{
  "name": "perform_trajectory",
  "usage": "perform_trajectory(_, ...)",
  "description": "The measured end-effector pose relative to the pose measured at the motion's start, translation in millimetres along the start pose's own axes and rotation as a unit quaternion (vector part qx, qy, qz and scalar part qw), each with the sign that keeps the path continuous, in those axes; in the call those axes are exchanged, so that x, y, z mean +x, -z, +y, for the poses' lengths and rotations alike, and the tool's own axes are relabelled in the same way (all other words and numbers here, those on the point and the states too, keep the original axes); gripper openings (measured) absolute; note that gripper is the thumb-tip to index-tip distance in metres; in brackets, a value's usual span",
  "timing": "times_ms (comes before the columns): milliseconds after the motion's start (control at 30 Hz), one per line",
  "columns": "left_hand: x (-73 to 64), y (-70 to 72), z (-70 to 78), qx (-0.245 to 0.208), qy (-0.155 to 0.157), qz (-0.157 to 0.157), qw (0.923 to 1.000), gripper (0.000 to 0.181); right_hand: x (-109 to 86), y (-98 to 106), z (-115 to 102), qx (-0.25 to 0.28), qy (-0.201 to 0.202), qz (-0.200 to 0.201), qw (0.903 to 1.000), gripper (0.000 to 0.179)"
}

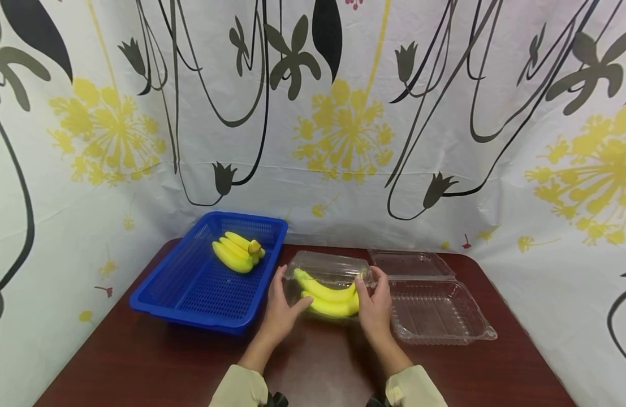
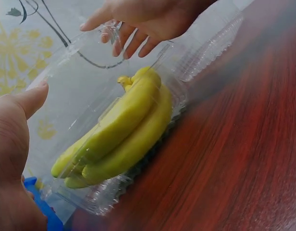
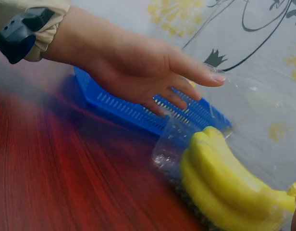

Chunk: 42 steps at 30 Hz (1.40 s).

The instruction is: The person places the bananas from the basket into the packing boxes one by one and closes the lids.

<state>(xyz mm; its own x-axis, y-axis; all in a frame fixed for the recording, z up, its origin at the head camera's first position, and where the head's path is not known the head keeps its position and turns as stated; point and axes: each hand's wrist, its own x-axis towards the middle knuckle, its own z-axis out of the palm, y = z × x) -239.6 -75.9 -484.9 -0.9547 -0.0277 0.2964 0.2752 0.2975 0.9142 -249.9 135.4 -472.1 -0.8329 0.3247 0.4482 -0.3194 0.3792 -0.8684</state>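
Observation:
A clear plastic clamshell box (image 1: 320, 261) sits on the table between the two hands, its lid tilted up over a bunch of bananas (image 1: 333, 308). The left hand (image 1: 279, 316) holds the lid's left side, thumb toward the bananas and fingers behind the plastic. On the other side, the right hand (image 1: 375, 308) holds the lid's right end between thumb and fingers. In the left wrist view the yellow-green bananas (image 2: 124, 130) lie in the base, stem end toward the right hand (image 2: 153, 19). The right wrist view shows the left hand (image 3: 133, 67) with its fingers partly seen through the plastic.
A blue perforated basket (image 1: 190, 319) stands on the left, with another bunch of bananas (image 1: 236, 254) inside. A second clear clamshell (image 1: 435, 311) lies unfolded and empty on the right. The dark red table (image 1: 139, 367) meets a patterned cloth (image 1: 318, 141) at the back.

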Motion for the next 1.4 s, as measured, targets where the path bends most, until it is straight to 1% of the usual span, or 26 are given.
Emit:
perform_trajectory(100, 0.9, -2.6, -5.4, -0.007, 0.007, -0.001, 1.0, 0.088, -0.7, -2, 4, -0.004, -0.007, -0.002, 1.0, 0.049)
perform_trajectory(300, 2.8, -5.8, -12.4, -0.011, 0.017, -0.001, 0.9998, 0.087, -3.6, -5, 16, -0.01, 0.001, -0.007, 0.9999, 0.052)
perform_trajectory(433, 3.7, -6.6, -17.1, -0.008, 0.034, -0.002, 0.9994, 0.085, -7.4, -7, 23, -0.018, -0.007, -0.017, 0.9997, 0.054)
perform_trajectory(533, 3.9, -7.9, -22.2, -0.005, 0.04, 0.0, 0.9992, 0.084, -10.7, -7, 27, -0.024, -0.02, -0.021, 0.9993, 0.055)
perform_trajectory(667, 5.1, -7.9, -28.0, -0.007, 0.054, 0.021, 0.9983, 0.075, -13.6, -8, 31, -0.036, -0.03, -0.018, 0.9987, 0.053)
perform_trajectory(733, 6.7, -6.8, -29.5, -0.021, 0.071, 0.039, 0.9965, 0.067, -14.3, -9, 32, -0.042, -0.026, -0.009, 0.9987, 0.051)
perform_trajectory(800, 8.4, -4.6, -29.6, -0.041, 0.094, 0.054, 0.9932, 0.06, -14.7, -9, 33, -0.049, -0.02, 0.0, 0.9986, 0.049)
perform_trajectory(867, 10.1, -2.1, -30.1, -0.067, 0.121, 0.06, 0.9886, 0.055, -15.0, -9, 33, -0.052, -0.013, 0.008, 0.9985, 0.047)
perform_trajectory(933, 11.7, 0.3, -30.0, -0.094, 0.144, 0.057, 0.9834, 0.053, -15.3, -8, 34, -0.053, -0.011, 0.011, 0.9985, 0.046)
perform_trajectory(1033, 13.5, 2.8, -30.3, -0.132, 0.168, 0.04, 0.9761, 0.05, -15.9, -8, 33, -0.053, -0.015, 0.009, 0.9984, 0.046)
perform_trajectory(1133, 14.6, 3.5, -30.3, -0.164, 0.179, 0.026, 0.9697, 0.046, -16.6, -7, 33, -0.052, -0.02, 0.007, 0.9984, 0.046)
perform_trajectory(1200, 15.4, 3.4, -30.9, -0.185, 0.185, 0.02, 0.9648, 0.044, -16.9, -7, 33, -0.051, -0.016, 0.008, 0.9986, 0.045)
perform_trajectory(1300, 16.3, 3.8, -31.2, -0.205, 0.187, 0.013, 0.9605, 0.044, -16.8, -7, 33, -0.049, -0.012, 0.011, 0.9987, 0.045)
perform_trajectory(1400, 16.8, 4.7, -30.3, -0.213, 0.193, 0.008, 0.9578, 0.043, -16.6, -7, 33, -0.046, -0.015, 0.009, 0.9988, 0.045)
